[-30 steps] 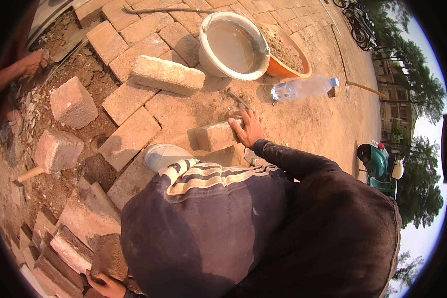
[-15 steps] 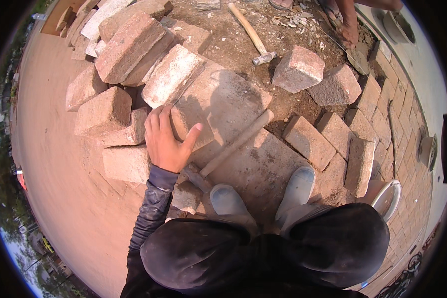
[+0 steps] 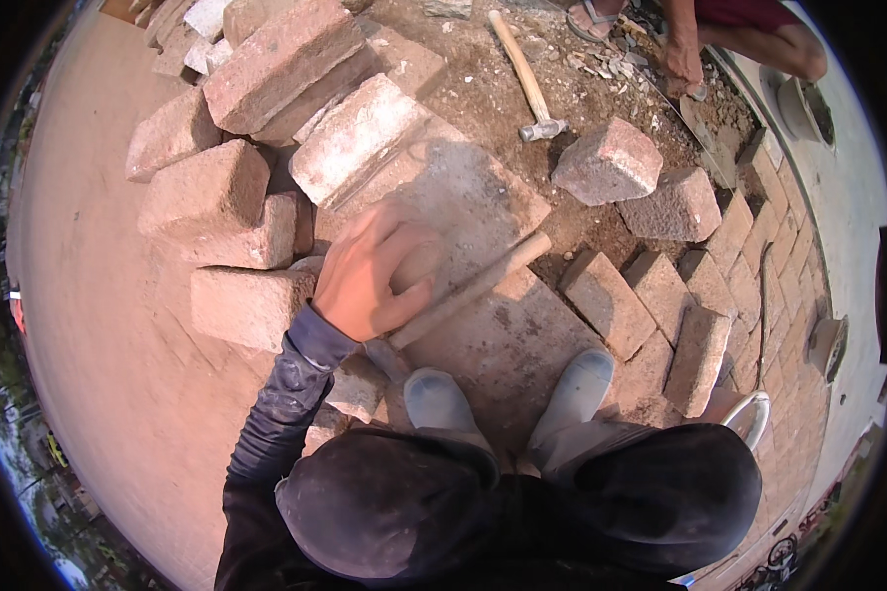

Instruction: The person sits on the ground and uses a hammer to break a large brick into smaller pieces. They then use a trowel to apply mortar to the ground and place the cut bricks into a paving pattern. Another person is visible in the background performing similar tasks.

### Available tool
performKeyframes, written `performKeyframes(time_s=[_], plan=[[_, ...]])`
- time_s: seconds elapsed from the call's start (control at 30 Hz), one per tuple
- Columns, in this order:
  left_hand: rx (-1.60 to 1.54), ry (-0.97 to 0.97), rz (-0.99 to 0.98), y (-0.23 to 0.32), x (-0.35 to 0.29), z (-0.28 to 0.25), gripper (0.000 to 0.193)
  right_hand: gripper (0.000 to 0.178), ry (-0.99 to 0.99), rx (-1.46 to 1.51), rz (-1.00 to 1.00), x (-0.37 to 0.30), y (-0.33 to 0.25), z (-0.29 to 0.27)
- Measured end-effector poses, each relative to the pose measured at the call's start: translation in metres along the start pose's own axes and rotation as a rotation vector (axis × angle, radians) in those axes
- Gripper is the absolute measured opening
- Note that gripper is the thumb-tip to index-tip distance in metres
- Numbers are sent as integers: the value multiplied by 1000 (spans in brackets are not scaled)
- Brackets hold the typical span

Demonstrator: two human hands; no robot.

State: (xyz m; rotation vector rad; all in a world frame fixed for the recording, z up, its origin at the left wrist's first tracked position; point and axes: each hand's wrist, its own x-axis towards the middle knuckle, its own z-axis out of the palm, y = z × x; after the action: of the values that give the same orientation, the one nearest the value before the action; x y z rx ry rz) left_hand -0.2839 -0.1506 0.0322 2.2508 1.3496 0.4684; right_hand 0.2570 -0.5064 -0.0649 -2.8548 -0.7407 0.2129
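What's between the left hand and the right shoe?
The head view shows a wooden handle, then dusty slab, between the left hand and right shoe.

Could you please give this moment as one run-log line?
left hand: blurred, grip unclear, beside nearer hammer; right hand: out of view; co-worker's hand: upper right

Brick pile (image 3: 222, 187) left, hammer handle (image 3: 498, 269) across slab (image 3: 527, 330), paving (image 3: 729, 232) right
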Motion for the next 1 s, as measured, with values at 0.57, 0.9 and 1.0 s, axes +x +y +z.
performKeyframes(time_s=[0.57, 0.9, 1.0], plan=[[195, 101, -482, 10, -9, 17, 101, 26, -139, 147, -158, -6, -73, 1], [192, 63, -459, 8, 2, 14, 94, 24, -343, 526, -231, -13, -169, -1], [269, 19, -433, 25, 6, 11, 94, 24, -433, 688, -108, -10, -173, -8]])
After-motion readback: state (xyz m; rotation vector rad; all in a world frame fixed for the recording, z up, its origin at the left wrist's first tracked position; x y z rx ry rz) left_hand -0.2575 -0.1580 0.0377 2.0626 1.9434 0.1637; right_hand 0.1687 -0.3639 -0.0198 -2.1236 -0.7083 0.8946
